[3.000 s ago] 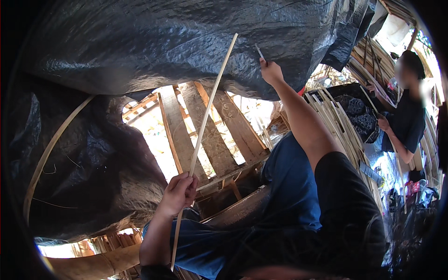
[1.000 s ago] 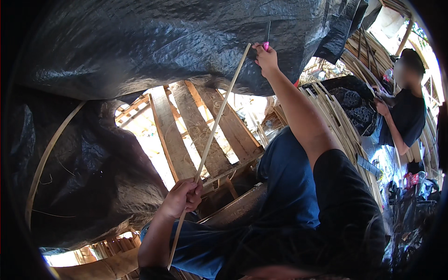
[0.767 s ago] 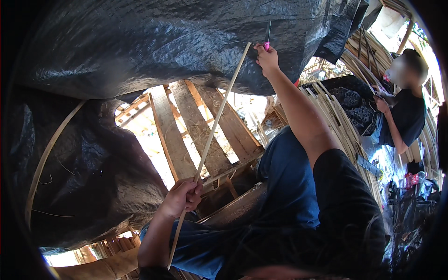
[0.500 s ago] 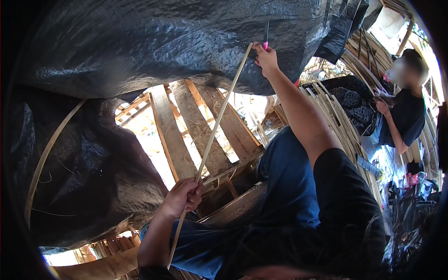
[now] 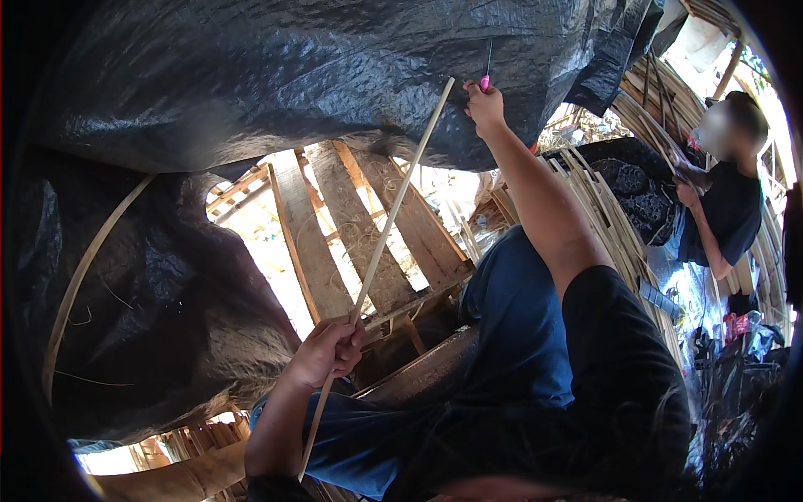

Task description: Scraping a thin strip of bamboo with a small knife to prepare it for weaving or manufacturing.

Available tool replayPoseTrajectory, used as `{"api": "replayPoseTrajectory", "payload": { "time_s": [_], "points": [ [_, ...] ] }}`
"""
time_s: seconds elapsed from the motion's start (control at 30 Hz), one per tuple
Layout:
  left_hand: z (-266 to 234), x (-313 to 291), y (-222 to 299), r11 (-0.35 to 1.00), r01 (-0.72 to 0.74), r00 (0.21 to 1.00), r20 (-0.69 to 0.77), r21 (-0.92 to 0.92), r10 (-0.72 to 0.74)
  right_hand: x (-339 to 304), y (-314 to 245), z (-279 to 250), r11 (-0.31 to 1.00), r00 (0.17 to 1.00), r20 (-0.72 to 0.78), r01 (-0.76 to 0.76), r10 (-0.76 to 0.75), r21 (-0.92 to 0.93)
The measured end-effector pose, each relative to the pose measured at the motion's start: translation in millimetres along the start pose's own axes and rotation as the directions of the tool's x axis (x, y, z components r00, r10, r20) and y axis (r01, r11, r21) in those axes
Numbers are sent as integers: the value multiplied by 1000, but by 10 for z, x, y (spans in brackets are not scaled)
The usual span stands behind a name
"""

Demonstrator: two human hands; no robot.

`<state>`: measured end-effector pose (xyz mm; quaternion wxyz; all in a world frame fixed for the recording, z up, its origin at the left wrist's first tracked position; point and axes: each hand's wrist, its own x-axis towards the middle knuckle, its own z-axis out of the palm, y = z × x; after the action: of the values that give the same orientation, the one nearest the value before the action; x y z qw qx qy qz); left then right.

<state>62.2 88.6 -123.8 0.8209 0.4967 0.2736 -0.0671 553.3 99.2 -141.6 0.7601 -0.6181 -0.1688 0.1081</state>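
My left hand (image 5: 328,351) is closed around a long, thin pale strip (image 5: 390,216) that looks like bamboo or cane. The strip slants up and to the right, its lower end running down past my wrist. Near its top end is my right hand (image 5: 485,109), closed on a knife (image 5: 485,83) with a pink handle. The narrow blade points upward. A small gap shows between the strip's tip and my right fingers.
Black plastic sheeting (image 5: 293,75) spreads across the top and left, with a curved strip (image 5: 92,259) on it. Wooden planks (image 5: 355,222) with gaps lie beyond my legs. At right, another person (image 5: 723,188) holds something beside bundled strips (image 5: 602,209).
My right hand with the knife has moved slightly right and down, away from the strip's tip. My left hand and the strip stay nearly still.
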Motion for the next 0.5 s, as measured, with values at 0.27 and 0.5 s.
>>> {"api": "replayPoseTrajectory", "payload": {
  "time_s": [0.27, 0.5],
  "points": [
    [-6, 38, 33, 999, -43, 998, -41, 12, 44, 73, 100, -90, 938, 962, -46, 252, -270, -237],
    [-37, 59, 131, 980, -201, 953, -230, 5, 197, -457, -204, 369, 890, 913, 328, 345, -244, -299]
  ]
}}
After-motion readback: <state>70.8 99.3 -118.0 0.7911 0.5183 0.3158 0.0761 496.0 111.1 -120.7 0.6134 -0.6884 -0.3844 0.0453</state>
